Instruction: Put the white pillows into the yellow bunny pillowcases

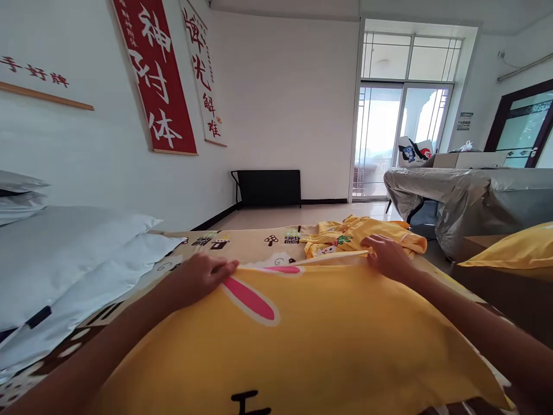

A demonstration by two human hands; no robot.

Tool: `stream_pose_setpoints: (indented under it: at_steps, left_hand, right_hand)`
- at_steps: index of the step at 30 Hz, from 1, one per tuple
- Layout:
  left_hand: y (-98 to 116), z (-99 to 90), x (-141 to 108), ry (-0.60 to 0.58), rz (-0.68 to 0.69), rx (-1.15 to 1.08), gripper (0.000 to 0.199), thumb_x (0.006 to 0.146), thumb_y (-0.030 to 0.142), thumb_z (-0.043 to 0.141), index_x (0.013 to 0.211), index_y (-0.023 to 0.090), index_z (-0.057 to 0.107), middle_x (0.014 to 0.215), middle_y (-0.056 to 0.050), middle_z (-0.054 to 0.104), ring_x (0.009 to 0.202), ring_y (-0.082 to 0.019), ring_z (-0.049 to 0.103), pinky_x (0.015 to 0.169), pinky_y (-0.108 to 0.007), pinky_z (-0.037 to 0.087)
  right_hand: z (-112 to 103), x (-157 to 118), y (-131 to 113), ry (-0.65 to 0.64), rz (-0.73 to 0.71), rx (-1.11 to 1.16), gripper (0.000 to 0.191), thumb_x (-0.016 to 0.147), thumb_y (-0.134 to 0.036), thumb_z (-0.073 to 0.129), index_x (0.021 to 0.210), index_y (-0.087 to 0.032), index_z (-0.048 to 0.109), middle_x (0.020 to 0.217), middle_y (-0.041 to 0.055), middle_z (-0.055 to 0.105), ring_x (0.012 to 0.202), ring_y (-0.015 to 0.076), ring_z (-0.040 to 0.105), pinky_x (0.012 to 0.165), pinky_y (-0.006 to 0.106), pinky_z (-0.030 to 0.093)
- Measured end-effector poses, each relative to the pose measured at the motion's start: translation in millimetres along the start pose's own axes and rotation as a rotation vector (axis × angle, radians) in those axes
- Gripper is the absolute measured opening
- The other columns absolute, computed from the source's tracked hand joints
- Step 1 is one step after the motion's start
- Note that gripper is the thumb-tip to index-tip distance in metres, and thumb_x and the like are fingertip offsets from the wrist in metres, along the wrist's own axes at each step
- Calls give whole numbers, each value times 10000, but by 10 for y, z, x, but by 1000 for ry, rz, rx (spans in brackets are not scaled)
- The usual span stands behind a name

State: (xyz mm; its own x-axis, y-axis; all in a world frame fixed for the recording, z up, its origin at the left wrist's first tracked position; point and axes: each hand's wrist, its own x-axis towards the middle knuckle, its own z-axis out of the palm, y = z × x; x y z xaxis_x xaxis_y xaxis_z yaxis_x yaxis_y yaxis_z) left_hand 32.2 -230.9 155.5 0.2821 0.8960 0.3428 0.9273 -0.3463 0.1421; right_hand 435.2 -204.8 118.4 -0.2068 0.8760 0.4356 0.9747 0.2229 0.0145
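Observation:
A yellow pillowcase (319,328) with pink-and-white rabbit ears and black marks spreads across the front of the view, bulging as if a pillow were inside. At its far edge on the left, my left hand (209,274) pinches the fabric beside a rabbit ear. My right hand (384,256) grips the same edge further right, fingers curled over it. Between the two hands the edge is pulled fairly straight. Just beyond my right hand lies a crumpled heap of yellow printed cloth (332,236). Part of the fingertips is hidden by the fabric.
White pillows (78,259) are piled at the left on a patterned bedspread (242,239). At the right, a yellow pillow (518,248) rests on a brown box (496,288). Behind it stands a plastic-covered table (466,184). A black folded panel (270,187) leans on the far wall.

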Motion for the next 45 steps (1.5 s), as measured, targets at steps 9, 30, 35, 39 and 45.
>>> stream_pose_setpoints:
  at_steps: [9, 30, 35, 39, 45]
  left_hand:
    - [-290, 374, -429, -324, 173, -54, 359, 815, 542, 486, 800, 191, 563, 868, -39, 589, 778, -182, 547, 721, -249, 401]
    - [-46, -300, 300, 289, 367, 392, 362, 873, 457, 367, 723, 194, 566, 532, -5, 509, 503, -157, 340, 677, -324, 314]
    - [-178, 281, 396, 66, 373, 334, 456, 889, 455, 381, 532, 189, 478, 511, -17, 528, 474, -140, 387, 732, -348, 315]
    - [-295, 885, 399, -101, 332, 214, 429, 927, 413, 339, 601, 184, 499, 580, -22, 593, 540, -153, 449, 739, -335, 323]
    - [-392, 1394, 360, -88, 239, -5, 453, 937, 427, 310, 583, 180, 446, 568, 2, 558, 571, -144, 465, 693, -302, 328]
  right_hand:
    - [315, -470, -39, -233, -432, 274, 335, 827, -478, 523, 988, -194, 600, 990, 93, 620, 924, 233, 550, 815, 359, 422]
    - [-511, 36, 172, -50, -124, -275, 584, 916, -590, 216, 698, -185, 576, 689, 82, 643, 645, 202, 598, 570, 287, 294]
    - [107, 184, 234, -118, -216, -171, 611, 933, -568, 203, 710, -168, 607, 716, 87, 655, 664, 201, 598, 592, 287, 305]
    - [835, 221, 336, -254, -175, 84, 646, 942, -554, 194, 670, -166, 632, 724, 92, 677, 675, 187, 598, 618, 278, 334]
    - [1278, 137, 461, -287, -71, 404, 660, 935, -574, 171, 602, -173, 576, 638, 53, 633, 591, 150, 509, 611, 270, 354]
